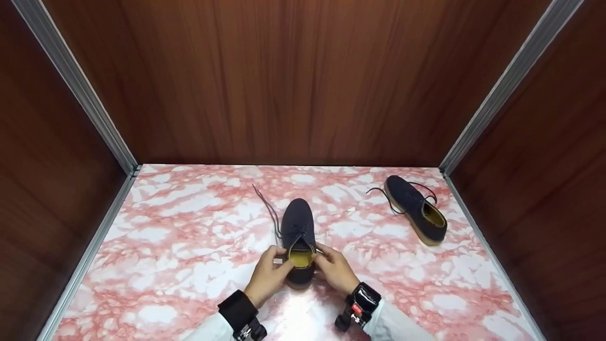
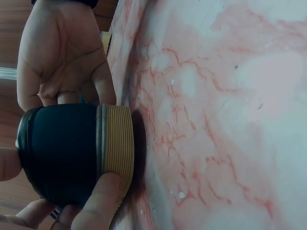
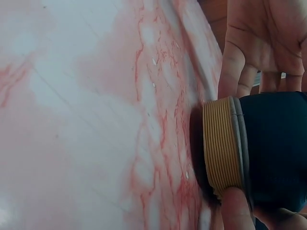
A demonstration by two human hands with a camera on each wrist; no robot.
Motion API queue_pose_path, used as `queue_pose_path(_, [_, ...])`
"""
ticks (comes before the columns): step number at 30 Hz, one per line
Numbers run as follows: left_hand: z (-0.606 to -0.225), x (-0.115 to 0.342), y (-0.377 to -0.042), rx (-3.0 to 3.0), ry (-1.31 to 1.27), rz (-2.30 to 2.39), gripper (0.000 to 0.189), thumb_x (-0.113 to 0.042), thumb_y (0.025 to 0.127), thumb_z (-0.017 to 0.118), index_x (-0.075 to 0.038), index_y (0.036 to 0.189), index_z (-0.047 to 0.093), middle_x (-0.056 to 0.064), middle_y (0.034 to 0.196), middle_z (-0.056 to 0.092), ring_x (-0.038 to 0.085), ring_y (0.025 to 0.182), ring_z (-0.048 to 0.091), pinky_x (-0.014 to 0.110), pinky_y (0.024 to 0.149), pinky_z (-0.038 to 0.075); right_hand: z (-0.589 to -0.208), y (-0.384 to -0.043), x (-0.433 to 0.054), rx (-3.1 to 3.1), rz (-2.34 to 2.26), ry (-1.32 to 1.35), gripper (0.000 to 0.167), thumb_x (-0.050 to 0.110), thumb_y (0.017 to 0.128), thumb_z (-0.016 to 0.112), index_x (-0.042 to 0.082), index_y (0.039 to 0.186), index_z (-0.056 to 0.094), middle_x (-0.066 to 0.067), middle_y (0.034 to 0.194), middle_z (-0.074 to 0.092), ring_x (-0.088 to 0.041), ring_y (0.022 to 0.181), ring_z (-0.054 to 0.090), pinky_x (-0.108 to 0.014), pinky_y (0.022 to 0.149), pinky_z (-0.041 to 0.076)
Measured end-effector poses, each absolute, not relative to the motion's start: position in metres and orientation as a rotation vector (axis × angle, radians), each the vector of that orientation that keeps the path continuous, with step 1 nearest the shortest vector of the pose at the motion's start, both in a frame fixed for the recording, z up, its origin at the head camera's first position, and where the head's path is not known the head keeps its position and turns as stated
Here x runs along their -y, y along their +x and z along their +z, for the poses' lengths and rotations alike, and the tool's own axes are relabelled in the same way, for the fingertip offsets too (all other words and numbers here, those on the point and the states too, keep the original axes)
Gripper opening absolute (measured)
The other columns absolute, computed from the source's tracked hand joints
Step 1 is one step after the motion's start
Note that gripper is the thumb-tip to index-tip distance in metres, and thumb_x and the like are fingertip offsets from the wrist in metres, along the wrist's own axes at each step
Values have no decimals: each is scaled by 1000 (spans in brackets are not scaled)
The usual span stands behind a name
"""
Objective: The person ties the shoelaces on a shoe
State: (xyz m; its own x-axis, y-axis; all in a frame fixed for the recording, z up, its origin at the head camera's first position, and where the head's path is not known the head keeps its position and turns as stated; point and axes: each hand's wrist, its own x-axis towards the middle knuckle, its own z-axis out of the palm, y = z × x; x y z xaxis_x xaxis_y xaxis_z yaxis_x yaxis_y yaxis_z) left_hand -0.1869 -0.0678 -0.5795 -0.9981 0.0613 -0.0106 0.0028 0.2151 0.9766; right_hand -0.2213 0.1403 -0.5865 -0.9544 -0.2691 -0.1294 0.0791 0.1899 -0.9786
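Panels of dark brown wood grain (image 1: 303,85) fence the head view, grey metal strips (image 1: 78,80) running down their corners to a pink-and-white marbled tabletop (image 1: 189,279). And here's the dark navy lace-up shoe (image 1: 297,218), upright near the front middle, toe towards the back panel, wide marbled stretches to its left and ahead! Well off to the right, a matching navy shoe (image 1: 409,201) sits slanted near the side edge. Left hand (image 1: 270,274) and right hand (image 1: 337,270) clamp the central shoe from both sides, thumbs at its yellow-lined opening; thin dark laces (image 1: 269,208) trail leftward.

Over to the left wrist: the heel looms close, smooth dark upper above a ribbed tan sole (image 2: 117,143), marbled surface spreading alongside. A fingertip touches that sole.

Right wrist now: same ribbed band, grey welt (image 3: 242,139) bordering it, fingers holding from both sides.
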Motion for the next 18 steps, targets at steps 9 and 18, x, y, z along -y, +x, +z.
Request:
queue_pose_path(9, [-581,67,-183,-2324,73,1990,34,-18,100,68,2,124,56,27,127,59,26,91,71,40,75,62,-586,-215,-143,-2183,-1825,-210,54,19,106,55,-3,155,44,-30,133,67,-34,109,75,-41,87,64])
queue_pose_path(18, [-580,67,-175,-2358,68,1927,33,-21,98,70,0,120,56,23,127,59,23,88,69,35,75,60,-585,-205,-146,-2128,-1833,-206,54,19,106,55,-2,155,44,-29,130,69,-28,105,76,-45,84,65])
